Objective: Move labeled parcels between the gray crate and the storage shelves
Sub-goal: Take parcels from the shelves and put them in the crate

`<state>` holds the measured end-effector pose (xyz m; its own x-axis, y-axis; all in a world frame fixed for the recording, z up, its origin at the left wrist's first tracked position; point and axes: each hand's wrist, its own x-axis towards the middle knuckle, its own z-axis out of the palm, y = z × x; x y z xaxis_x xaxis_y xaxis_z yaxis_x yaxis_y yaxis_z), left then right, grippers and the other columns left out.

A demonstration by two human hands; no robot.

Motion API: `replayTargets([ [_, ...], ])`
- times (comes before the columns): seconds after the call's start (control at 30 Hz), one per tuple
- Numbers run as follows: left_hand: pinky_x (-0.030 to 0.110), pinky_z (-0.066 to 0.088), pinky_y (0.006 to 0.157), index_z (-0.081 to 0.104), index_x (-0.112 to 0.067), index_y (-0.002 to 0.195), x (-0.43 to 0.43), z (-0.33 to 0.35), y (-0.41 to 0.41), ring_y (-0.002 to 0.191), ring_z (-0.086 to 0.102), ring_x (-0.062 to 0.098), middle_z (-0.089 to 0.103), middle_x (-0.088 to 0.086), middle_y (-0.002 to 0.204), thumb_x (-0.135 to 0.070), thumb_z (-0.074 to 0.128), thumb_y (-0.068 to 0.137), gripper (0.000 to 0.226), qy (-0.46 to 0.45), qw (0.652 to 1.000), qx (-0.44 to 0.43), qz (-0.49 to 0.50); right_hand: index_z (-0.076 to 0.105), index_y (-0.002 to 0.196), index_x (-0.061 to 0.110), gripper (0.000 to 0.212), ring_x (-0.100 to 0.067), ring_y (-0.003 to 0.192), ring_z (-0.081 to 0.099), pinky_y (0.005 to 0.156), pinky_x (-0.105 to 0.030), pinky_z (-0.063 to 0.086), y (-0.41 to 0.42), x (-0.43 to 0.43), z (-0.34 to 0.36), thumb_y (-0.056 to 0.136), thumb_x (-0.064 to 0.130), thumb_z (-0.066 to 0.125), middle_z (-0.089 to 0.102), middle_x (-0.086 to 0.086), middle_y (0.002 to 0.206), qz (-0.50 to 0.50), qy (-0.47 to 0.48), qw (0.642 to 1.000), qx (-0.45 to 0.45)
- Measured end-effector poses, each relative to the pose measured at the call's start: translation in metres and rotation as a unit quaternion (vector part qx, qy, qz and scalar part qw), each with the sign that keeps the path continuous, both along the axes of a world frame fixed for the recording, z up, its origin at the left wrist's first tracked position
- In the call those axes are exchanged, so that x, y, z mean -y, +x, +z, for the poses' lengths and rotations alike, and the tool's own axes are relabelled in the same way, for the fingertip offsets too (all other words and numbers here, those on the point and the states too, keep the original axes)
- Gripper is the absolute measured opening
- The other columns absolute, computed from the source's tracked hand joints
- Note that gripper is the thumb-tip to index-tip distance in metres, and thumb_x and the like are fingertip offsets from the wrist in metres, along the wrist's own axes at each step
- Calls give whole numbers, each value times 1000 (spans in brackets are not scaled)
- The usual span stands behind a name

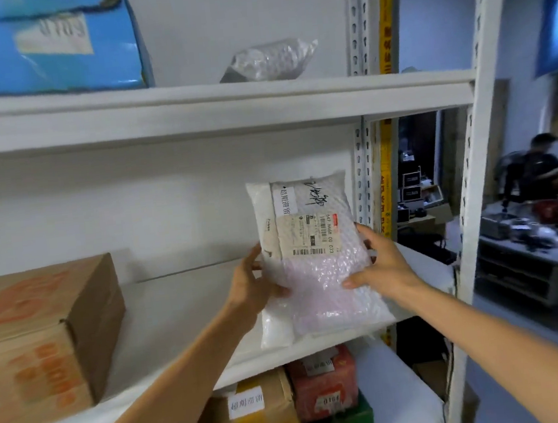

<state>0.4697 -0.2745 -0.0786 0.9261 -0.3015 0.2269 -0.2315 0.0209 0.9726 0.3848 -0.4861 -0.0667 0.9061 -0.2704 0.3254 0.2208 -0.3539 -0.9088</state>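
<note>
A white bubble-wrap parcel [313, 252] with a shipping label and black handwriting stands tilted on the middle shelf [184, 310], near its right end. My left hand [254, 283] grips its left edge, thumb on the front. On the opposite side, my right hand [379, 262] holds the right edge with the thumb across the bubble wrap. The gray crate is not in view.
A brown cardboard box [39, 336] with orange print sits at the left of the same shelf. Above are a blue box [46, 46] and a clear wrapped packet [272, 60]. Labeled boxes [291, 403] fill the shelf below. A person [538, 167] works at a bench far right.
</note>
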Motion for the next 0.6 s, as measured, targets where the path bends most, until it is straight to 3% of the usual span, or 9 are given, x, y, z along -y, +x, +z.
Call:
replayTargets([
  [0.1, 22, 55, 68, 50, -23, 138, -22, -1, -16, 101, 60, 19, 61, 5, 121, 27, 68, 62, 93, -14, 996, 19, -87, 52, 132, 24, 95, -2, 95, 56, 63, -8, 47, -25, -23, -1, 53, -19, 82, 61, 12, 108, -30, -8, 999, 15],
  [0.17, 24, 55, 75, 54, -24, 133, -35, -4, -25, 106, 61, 19, 65, 1, 120, 26, 68, 62, 88, -17, 989, 33, -140, 53, 132, 27, 94, -13, 99, 57, 67, -14, 48, -44, -35, -2, 54, -17, 82, 62, 6, 111, -60, -7, 998, 17],
  [0.27, 29, 54, 85, 56, -28, 131, -47, -10, -37, 115, 59, 19, 67, -5, 120, 17, 72, 62, 84, 7, 981, 49, -188, 55, 131, 28, 90, -16, 102, 58, 75, -23, 48, -78, -46, -4, 56, -15, 82, 62, 3, 110, -96, -19, 995, 14],
  [0.37, 44, 51, 95, 54, -31, 134, -46, -13, -56, 120, 56, 22, 65, -7, 124, 8, 75, 59, 87, 6, 971, 38, -234, 58, 127, 27, 88, -20, 105, 60, 84, -32, 50, -110, -47, -7, 54, -13, 84, 64, 0, 110, -132, -39, 990, 7],
  [0.5, 55, 52, 93, 52, -28, 137, -31, -21, -86, 118, 58, 29, 64, -2, 125, 9, 72, 58, 89, -19, 961, 13, -274, 52, 125, 25, 88, -20, 107, 59, 92, -41, 50, -153, -46, -12, 53, -15, 83, 64, 3, 112, -180, -41, 983, 1],
  [0.6, 52, 51, 95, 52, -31, 136, -16, -26, -109, 120, 57, 26, 65, -5, 126, 17, 70, 59, 92, -23, 951, 21, -308, 46, 129, 25, 94, -19, 110, 57, 94, -43, 49, -191, -45, -19, 52, -12, 85, 61, 8, 115, -216, -49, 975, -16],
])
